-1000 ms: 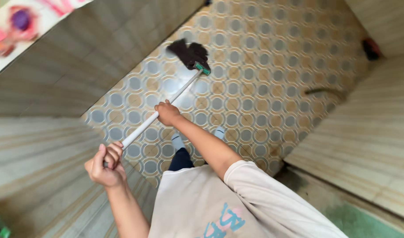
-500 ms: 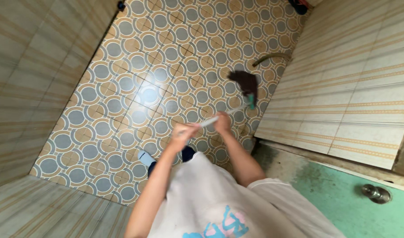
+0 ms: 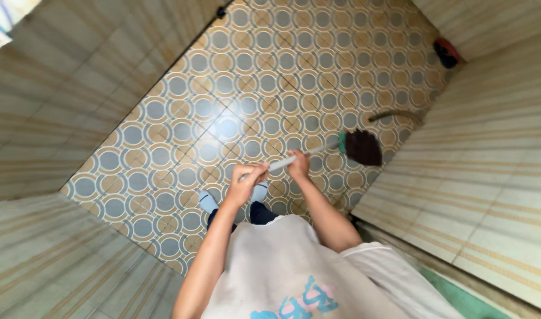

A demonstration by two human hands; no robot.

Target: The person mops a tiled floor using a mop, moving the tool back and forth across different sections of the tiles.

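Broom (image 3: 323, 149) with a pale handle and a dark bristle head lies across the middle of the frame, its head (image 3: 363, 147) resting on the patterned floor (image 3: 182, 118) at centre right, close to the striped wall tiles (image 3: 489, 177); a second ago that head was out at the upper middle of the frame near the left-hand wall, and half a second ago it had crossed to the right side, so the stroke has swept the width of the floor and now sits low beside the right wall; the left hand (image 3: 245, 183) is closed around the upper end of the handle, the right hand (image 3: 298, 166) is closed around it just further along, the two nearly side by side where earlier they were well apart; a curved hose (image 3: 394, 114) lies beyond the head; a dark red object (image 3: 446, 52) sits in the upper right corner; the person's feet in pale socks (image 3: 208, 201) stand below the hands.
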